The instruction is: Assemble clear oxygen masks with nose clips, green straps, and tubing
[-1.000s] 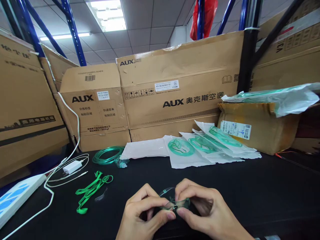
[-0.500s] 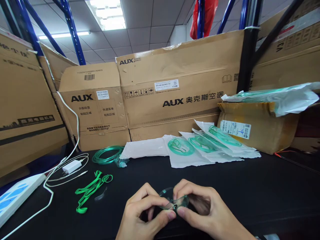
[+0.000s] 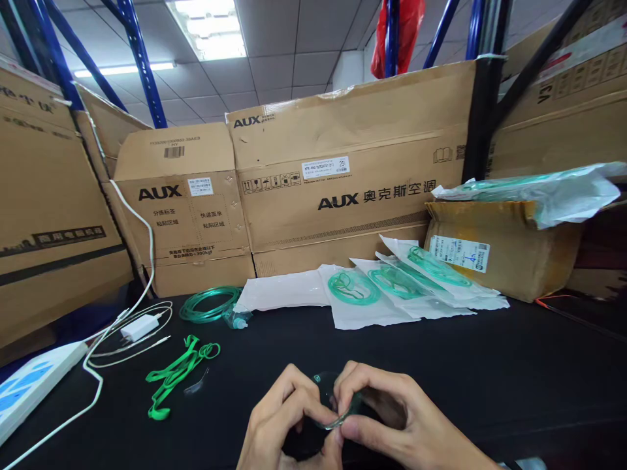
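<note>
Both hands are at the front middle of the black table, closed on a clear, greenish plastic oxygen mask (image 3: 325, 386). My left hand (image 3: 290, 416) pinches its near edge between thumb and fingers. Right beside it, my right hand (image 3: 386, 410) pinches the same edge, and the fingertips of the two hands nearly meet. Much of the mask is hidden behind the fingers. Off to the left lie a bunched green elastic strap (image 3: 177, 377) and a small clear thin piece (image 3: 196, 384).
Coiled green tubing (image 3: 209, 305) lies behind the strap. White packets with green tubing (image 3: 353, 287) are fanned along the back, before AUX cartons (image 3: 343, 235). At left are a white charger (image 3: 140, 328) and a power strip (image 3: 34, 385). A brown box (image 3: 504, 261) stands back right.
My fingers have drawn closer together, folding the mask's near edge between them. The left hand has shifted slightly right and down. Items on the table have stayed put.
</note>
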The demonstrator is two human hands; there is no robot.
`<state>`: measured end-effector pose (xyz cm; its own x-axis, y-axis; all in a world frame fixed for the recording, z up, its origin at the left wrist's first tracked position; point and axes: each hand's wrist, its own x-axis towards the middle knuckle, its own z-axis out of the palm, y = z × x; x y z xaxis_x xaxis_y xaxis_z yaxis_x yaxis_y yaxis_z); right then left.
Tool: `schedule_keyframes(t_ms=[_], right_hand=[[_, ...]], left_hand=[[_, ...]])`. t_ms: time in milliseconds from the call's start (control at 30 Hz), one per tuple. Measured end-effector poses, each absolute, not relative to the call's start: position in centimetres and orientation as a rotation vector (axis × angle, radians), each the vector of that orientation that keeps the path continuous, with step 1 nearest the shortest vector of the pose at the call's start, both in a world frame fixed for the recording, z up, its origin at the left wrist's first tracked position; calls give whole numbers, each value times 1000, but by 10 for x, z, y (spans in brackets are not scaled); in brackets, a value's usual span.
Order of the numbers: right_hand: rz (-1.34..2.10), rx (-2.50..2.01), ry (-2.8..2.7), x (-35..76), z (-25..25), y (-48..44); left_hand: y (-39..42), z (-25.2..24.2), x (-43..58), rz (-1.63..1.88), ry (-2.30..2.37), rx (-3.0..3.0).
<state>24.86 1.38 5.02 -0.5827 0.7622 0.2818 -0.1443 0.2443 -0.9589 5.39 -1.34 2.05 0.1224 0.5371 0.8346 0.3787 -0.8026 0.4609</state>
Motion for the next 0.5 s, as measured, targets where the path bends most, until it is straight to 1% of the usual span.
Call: schedule_keyframes(t_ms=[200,400,500], right_hand=[[1494,-427,-1644,255,46,19],[1522,-337,-1611,254,46,20],[1509,-378,-1635,251,47,17]], left_hand=[[-16,24,48,1624,910,2231],[-16,26,48,1659,846,2171],[-17,27,48,1647,852,2177]])
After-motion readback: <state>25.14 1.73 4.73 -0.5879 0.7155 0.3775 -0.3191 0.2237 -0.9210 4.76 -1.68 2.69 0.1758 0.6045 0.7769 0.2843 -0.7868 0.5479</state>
